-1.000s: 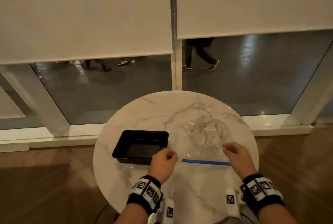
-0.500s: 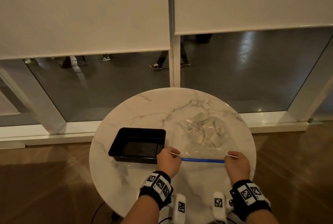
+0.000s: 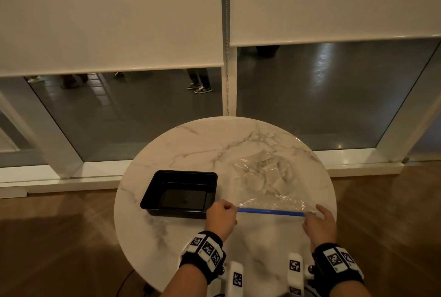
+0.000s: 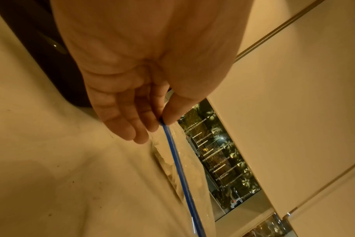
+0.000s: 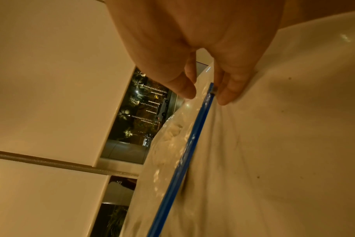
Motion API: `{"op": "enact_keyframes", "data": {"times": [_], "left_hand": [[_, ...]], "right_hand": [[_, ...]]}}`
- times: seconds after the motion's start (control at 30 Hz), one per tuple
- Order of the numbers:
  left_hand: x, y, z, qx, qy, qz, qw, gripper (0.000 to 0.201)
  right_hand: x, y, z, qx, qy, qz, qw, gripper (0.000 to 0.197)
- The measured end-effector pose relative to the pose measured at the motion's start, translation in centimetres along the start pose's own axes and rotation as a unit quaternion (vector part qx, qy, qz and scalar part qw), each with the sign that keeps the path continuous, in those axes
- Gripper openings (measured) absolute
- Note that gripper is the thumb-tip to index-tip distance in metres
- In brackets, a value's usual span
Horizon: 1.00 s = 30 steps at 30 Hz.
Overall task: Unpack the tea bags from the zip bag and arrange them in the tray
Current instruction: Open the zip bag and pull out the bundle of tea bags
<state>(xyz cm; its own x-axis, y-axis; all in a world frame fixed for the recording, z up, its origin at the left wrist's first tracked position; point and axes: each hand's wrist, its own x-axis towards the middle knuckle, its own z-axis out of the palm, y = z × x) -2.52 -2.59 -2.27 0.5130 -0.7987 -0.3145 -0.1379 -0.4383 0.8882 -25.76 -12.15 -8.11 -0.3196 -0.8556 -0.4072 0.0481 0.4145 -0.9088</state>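
Observation:
A clear zip bag point(image 3: 265, 177) with a blue zip strip point(image 3: 270, 212) lies on the right half of the round marble table point(image 3: 191, 148). Several pale tea bags point(image 3: 274, 175) show through the plastic at its far end. My left hand point(image 3: 220, 216) pinches the left end of the zip strip point(image 4: 173, 144) between thumb and fingers. My right hand point(image 3: 318, 221) holds the right end, thumb and fingers either side of the strip point(image 5: 201, 121) at its small slider. The black tray point(image 3: 180, 192) sits empty to the left of the bag, close beside my left hand.
The table is small and round, its near edge by my wrists. Behind it are glass panes with half-lowered blinds point(image 3: 112, 14). People's feet point(image 3: 199, 87) pass on the floor outside. Wooden floor point(image 3: 59, 244) surrounds the table.
Both hands have come onto the zip strip's ends and taken hold of it. The strip's edge now stands slightly lifted and taut between them.

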Motion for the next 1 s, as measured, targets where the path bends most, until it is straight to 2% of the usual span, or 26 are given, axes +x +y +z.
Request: {"op": "enact_keyframes", "data": {"times": [0.1, 0.37, 0.53, 0.63, 0.73, 0.83, 0.9, 1.0], "left_hand": [[0.1, 0.0, -0.5, -0.055, 0.014, -0.027, 0.998, 0.016], [0.2, -0.5, -1.4, -0.078, 0.055, -0.028, 0.995, 0.017], [0.3, -0.5, -2.3, -0.042, 0.110, 0.014, 0.993, 0.014], [0.2, -0.2, -2.9, -0.019, 0.155, 0.040, 0.987, 0.013], [-0.6, 0.7, -3.1, -0.023, 0.189, 0.068, 0.979, 0.024], [-1.5, 1.7, -2.8, 0.015, 0.205, 0.130, 0.970, 0.029], [-2.0, 2.3, -2.2, 0.070, 0.190, 0.206, 0.957, 0.025], [-2.1, 2.5, -1.1, 0.170, 0.141, 0.371, 0.902, 0.023]], "right_hand": [[-0.1, -0.2, -0.2, 0.006, -0.013, -0.008, 1.000, 0.046], [-0.4, 0.1, -0.2, -0.046, -0.110, -0.044, 0.992, 0.039], [-1.4, -1.0, -0.7, -0.005, -0.129, -0.057, 0.990, 0.021], [-2.9, -2.4, -0.7, 0.049, -0.157, -0.109, 0.980, 0.016], [-4.0, -3.9, -0.1, 0.083, -0.180, -0.149, 0.969, 0.012], [-4.9, -5.0, 0.4, 0.082, -0.215, -0.171, 0.958, 0.020], [-5.5, -5.4, 0.8, 0.048, -0.224, -0.202, 0.952, 0.029], [-6.0, -5.4, 1.5, 0.040, -0.215, -0.235, 0.947, 0.025]]}}
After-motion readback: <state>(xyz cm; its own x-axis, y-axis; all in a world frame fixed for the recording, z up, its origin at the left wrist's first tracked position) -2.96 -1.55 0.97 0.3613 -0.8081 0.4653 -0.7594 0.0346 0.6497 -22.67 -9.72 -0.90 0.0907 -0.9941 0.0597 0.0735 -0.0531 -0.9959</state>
